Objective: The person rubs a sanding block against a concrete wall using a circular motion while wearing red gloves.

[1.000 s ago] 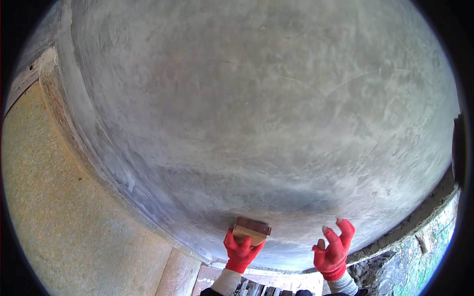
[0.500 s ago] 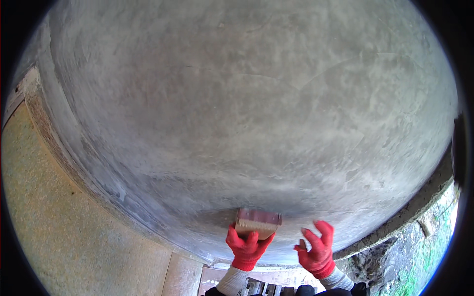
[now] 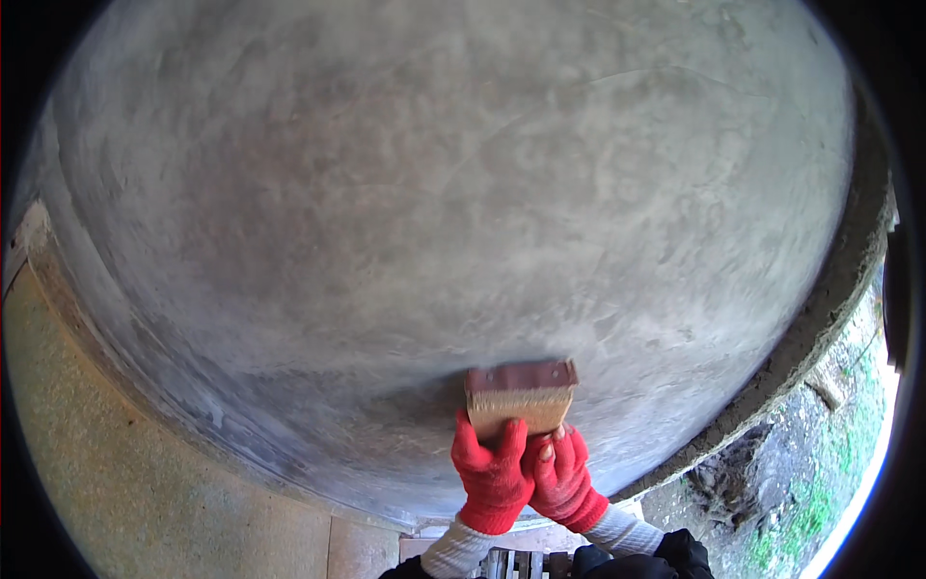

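A wooden sanding block (image 3: 522,400), with reddish-brown sandpaper fixed around its far face, is against the smooth grey plastered surface (image 3: 415,222). My left hand (image 3: 492,478), in a red knit glove, grips the block's near left side, thumb and fingers spread along it. Beside it, my right hand (image 3: 567,482), gloved alike, is closed at the block's near right corner, its fingertips touching the wood. Both wrists meet below the block. The palms' contact with its underside is hidden.
Along the left, the grey surface ends at a raised border beside a tan speckled panel (image 3: 174,444). A rough concrete edge (image 3: 719,429) curves down the right. Beyond it lie rock (image 3: 733,482) and green growth (image 3: 801,526). Wooden slats (image 3: 526,563) show beneath my arms.
My right hand has come in from the right, apart from the block before, and now holds its corner. The block and my left hand have moved up and slightly right.
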Available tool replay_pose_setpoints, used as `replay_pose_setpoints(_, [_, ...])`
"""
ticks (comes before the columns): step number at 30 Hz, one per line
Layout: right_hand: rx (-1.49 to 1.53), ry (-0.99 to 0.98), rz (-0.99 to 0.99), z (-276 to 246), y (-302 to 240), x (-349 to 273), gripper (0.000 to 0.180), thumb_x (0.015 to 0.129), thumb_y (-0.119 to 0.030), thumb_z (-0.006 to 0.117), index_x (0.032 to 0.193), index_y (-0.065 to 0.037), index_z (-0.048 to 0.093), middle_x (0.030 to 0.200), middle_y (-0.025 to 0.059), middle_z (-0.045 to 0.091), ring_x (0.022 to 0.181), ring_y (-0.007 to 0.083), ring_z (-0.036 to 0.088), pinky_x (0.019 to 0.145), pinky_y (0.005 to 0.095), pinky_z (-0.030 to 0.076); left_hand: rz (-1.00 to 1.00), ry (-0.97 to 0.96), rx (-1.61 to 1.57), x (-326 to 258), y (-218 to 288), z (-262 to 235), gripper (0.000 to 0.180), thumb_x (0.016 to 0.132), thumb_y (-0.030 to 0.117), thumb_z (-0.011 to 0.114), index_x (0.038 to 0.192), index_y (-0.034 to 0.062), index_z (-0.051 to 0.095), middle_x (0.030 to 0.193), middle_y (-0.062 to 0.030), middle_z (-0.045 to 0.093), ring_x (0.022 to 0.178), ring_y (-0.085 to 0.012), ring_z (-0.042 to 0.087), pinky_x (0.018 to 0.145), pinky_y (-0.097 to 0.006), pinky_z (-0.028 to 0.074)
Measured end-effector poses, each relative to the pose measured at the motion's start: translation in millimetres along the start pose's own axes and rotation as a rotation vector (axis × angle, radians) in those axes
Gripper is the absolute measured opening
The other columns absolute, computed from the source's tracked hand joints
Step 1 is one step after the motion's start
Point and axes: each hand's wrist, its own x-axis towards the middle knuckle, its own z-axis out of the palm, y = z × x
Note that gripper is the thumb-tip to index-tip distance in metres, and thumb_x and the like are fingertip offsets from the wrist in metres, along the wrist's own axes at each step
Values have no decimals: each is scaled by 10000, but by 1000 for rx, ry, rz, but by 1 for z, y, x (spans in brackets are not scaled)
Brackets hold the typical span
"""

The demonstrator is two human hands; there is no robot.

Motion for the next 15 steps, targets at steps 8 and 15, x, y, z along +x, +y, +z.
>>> replay_pose_setpoints(8, [-244,98,113,20,25,-48,630,842,-98,578,1391,-56,272,1402,267,237,1125,483,420,848,562,419,133,-175,100,-18,19,17,458,817,96,627,1249,61,479,1208,-235,470,972,-372,541,734,-441,463])
replay_pose_setpoints(15, [-258,153,235,-37,24,69,996,638,-437,760,1383,13,276,1344,406,235,1141,569,357,911,630,322,688,-170,124,-1,46,-1,548,810,-53,457,1340,14,336,1431,-348,99,1182,-446,417,928,-528,411])
